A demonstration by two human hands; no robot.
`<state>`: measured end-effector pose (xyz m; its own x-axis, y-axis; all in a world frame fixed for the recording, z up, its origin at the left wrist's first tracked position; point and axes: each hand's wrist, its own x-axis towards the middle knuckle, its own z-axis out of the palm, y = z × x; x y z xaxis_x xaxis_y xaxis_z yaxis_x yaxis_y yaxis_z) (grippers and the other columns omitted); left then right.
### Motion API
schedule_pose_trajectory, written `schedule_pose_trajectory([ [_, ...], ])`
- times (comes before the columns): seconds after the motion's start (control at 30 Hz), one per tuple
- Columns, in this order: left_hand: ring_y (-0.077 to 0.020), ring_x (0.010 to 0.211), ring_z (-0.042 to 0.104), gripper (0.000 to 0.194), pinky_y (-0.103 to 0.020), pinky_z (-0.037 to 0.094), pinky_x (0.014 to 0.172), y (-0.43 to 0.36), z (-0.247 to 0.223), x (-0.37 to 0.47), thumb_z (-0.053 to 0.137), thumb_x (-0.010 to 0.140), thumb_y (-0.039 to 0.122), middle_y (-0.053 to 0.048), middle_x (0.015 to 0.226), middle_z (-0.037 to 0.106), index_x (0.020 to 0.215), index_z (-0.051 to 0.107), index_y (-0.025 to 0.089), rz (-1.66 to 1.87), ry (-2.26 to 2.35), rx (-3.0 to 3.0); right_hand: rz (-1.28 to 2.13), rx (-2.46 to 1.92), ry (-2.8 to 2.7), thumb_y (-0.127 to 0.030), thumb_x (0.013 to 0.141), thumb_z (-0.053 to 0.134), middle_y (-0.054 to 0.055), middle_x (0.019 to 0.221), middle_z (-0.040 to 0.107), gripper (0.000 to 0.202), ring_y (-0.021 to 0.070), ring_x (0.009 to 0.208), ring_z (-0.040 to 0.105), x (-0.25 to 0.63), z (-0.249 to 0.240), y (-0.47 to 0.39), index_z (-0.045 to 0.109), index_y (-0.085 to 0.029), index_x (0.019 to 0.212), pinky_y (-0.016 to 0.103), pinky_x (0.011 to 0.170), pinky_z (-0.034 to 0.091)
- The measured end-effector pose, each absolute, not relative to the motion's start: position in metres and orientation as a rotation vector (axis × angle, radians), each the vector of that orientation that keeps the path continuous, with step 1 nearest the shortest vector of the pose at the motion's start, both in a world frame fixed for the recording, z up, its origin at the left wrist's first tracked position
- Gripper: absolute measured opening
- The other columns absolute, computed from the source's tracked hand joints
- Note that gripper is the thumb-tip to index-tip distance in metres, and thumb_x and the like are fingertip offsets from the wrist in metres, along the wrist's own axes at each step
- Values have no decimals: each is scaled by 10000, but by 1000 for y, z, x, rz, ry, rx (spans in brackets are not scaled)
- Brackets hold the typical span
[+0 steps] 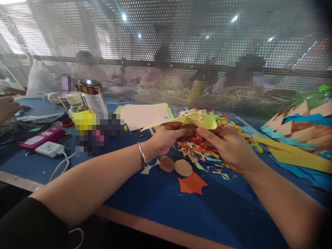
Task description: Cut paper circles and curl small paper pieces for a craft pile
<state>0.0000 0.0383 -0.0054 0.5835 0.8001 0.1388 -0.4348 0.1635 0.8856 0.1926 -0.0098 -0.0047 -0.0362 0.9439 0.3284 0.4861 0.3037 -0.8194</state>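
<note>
Above the blue table (pixel 166 211), my left hand (pixel 168 138) and my right hand (pixel 224 143) hold a pale yellow sheet of paper (pixel 209 122) between thumbs and fingers. A brown round piece (pixel 188 127) shows at my left fingertips, partly hidden by them. Just below my hands lie a brown paper disc (pixel 166 164), a peach disc (pixel 183 167) and an orange star-like piece (pixel 192 182). A cream scrap (pixel 147 169) rests beside the brown disc. Small coloured paper cuttings (pixel 193 152) are heaped under and behind my hands.
Pink sheets (pixel 145 116) lie behind my left hand. A yellow-filled bottle (pixel 77 110), a clear flask (pixel 93 98), a magenta power strip (pixel 41 138) and a white charger (pixel 49 148) stand left. Folded coloured papers (pixel 298 128) lie right. A perforated screen (pixel 155 34) borders the back; another person's hand (pixel 9 109) is far left.
</note>
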Motion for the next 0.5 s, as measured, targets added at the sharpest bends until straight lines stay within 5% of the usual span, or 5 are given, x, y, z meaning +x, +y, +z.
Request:
schedule_pose_trajectory([
  [0.27, -115, 699, 644, 270, -345, 501, 844, 39, -3, -2, 924, 621, 286, -39, 784, 717, 759, 751, 132, 895, 383, 1096, 803, -1338, -1564, -680, 850, 672, -24, 517, 443, 522, 92, 459, 408, 188, 2, -15, 629, -196, 658, 249, 422, 331],
  [0.5, -117, 667, 632, 327, -308, 508, 769, 41, -1, -2, 956, 535, 293, -28, 722, 706, 722, 741, 133, 877, 396, 1080, 822, -1323, -1556, -649, 841, 695, 11, 540, 539, 477, 120, 470, 493, 186, 7, -19, 643, -210, 661, 261, 401, 348],
])
